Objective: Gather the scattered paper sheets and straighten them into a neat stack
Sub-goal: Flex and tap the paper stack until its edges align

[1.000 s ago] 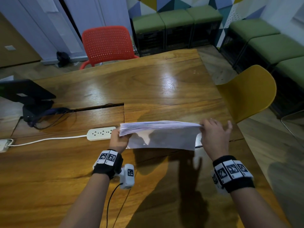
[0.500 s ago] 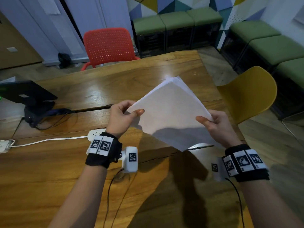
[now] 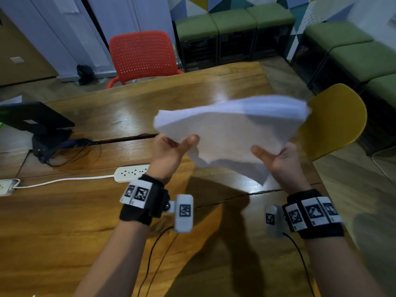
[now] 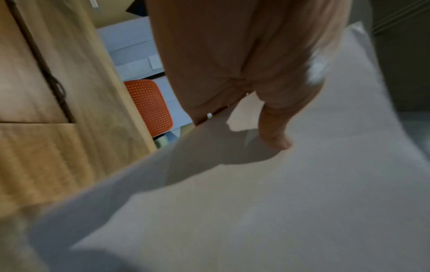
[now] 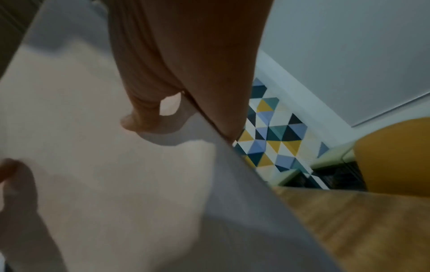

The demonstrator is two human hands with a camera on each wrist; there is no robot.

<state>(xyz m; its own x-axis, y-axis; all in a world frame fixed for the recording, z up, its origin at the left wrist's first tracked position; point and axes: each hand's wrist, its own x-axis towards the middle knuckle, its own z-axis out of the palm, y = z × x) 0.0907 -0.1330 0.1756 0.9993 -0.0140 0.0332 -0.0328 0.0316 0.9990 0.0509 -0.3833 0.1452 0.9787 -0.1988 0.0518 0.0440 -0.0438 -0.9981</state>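
Above wooden table (image 3: pixel 90 221): paper stack (image 3: pixel 231 133), seemingly pinched by left hand (image 3: pixel 169 151), right hand (image 3: pixel 278 157).

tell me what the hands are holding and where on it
Both hold the paper stack, lifted off the table. The left hand pinches its left edge; the right hand pinches its right edge, thumbs on top.

- no words, brand names or numbers can be read in any view.
- the only signs are black-and-white square code markers on the white blocks of the left wristband (image 3: pixel 137 192), at about 7 o'clock in the head view, and on the right wristband (image 3: pixel 313 213), at about 5 o'clock; they carry patterns, not letters.
- the paper sheets (image 3: pixel 231 133) show blank and blurred.
- a pale label on the black device (image 3: pixel 32 121), at 9 o'clock on the desk (image 3: pixel 64 211), is too small to read.
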